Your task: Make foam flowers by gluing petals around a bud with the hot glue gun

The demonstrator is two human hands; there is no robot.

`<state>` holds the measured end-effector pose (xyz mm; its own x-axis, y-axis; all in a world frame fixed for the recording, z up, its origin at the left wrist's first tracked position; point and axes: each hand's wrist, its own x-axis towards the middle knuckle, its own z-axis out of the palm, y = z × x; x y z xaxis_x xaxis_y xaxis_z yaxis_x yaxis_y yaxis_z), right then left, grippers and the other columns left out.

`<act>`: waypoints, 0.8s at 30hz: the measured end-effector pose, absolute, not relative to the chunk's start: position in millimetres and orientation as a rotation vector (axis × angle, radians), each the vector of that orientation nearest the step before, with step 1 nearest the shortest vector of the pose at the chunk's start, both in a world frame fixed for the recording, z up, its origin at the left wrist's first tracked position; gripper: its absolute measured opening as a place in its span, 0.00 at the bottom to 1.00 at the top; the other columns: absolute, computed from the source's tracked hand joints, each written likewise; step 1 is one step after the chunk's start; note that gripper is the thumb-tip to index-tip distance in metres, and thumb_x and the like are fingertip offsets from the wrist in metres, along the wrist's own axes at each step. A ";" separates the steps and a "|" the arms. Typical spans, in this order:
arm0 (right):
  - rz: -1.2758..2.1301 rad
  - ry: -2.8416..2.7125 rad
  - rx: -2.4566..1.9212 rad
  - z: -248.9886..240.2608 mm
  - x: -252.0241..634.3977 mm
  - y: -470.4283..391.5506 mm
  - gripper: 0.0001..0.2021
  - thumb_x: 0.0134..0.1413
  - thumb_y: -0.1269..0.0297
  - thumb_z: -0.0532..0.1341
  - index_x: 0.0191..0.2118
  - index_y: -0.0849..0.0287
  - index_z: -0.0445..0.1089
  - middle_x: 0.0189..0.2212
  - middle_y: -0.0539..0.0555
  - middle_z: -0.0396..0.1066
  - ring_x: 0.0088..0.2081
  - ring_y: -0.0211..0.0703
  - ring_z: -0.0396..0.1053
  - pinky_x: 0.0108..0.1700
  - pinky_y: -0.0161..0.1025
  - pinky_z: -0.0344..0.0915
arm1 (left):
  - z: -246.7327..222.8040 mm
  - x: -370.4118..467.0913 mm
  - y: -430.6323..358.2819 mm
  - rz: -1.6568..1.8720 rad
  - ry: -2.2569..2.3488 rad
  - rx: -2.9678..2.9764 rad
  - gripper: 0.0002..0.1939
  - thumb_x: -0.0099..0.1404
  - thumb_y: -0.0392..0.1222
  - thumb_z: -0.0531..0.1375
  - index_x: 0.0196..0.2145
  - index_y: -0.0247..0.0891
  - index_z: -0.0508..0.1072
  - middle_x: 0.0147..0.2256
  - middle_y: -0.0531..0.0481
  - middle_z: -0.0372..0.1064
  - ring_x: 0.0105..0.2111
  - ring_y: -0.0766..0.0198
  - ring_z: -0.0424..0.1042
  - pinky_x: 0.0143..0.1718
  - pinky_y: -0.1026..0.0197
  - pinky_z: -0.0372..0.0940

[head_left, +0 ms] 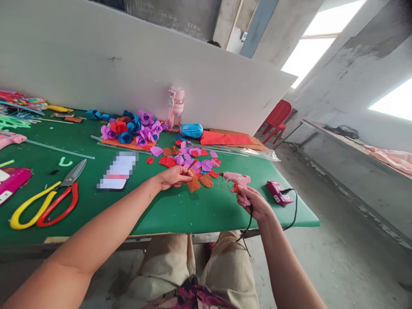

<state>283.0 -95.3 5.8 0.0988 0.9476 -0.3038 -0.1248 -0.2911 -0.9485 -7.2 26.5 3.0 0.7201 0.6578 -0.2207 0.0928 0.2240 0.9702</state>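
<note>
My left hand (175, 177) pinches a small brown strip (192, 165) that sticks up above the fingertips, just over the green table (174, 210). Right below those fingers is a brown paper piece (193, 183); whether they grip it too I cannot tell. My right hand (252, 201) is wrapped round the handle of a pink glue gun (236, 178), its nozzle aimed left at the loose petals. Purple, red, brown and blue paper petals (189, 159) lie scattered beyond my left hand. Finished paper flowers (133, 127) are heaped on an orange sheet at the back.
Large scissors (66, 189) and a phone (117, 170) lie on the left. A pink bottle (175, 107), a blue pouch (191, 130) and a red roll (226, 138) stand or lie along the back. At right sits a magenta box (278, 193) with a black cable.
</note>
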 end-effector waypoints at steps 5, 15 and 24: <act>1.190 -0.905 -1.679 1.8 312.7 -78.7 0.12 0.49 0.56 0.63 0.27 0.62 0.69 0.18 0.51 0.66 0.16 0.33 0.57 0.17 0.32 0.55 | 6.7 -8.5 27.1 0.484 0.762 1.307 0.19 0.45 0.51 0.69 0.26 0.36 0.68 0.17 0.60 0.54 0.13 0.79 0.44 0.13 0.70 0.38; 0.213 -1.523 -2.072 32.9 266.8 -63.0 0.20 0.55 0.46 0.53 0.30 0.58 0.72 0.26 0.53 0.72 0.29 0.43 0.68 0.30 0.36 0.59 | 19.7 -9.7 26.5 0.701 0.899 1.468 0.15 0.47 0.49 0.67 0.27 0.34 0.72 0.22 0.55 0.62 0.18 0.74 0.56 0.18 0.68 0.51; 1.133 -1.745 -1.428 28.2 151.9 6.8 0.13 0.47 0.58 0.61 0.20 0.61 0.70 0.15 0.46 0.65 0.18 0.31 0.56 0.20 0.31 0.47 | 11.9 -20.8 41.8 0.741 0.933 1.636 0.13 0.49 0.49 0.65 0.25 0.35 0.74 0.25 0.52 0.70 0.28 0.63 0.68 0.34 0.61 0.63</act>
<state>151.9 6.8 28.2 -0.2338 0.9704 -0.0600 0.4497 0.0532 -0.8916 -20.8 41.8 11.9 0.5016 0.8651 0.0109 0.2070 -0.1323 0.9693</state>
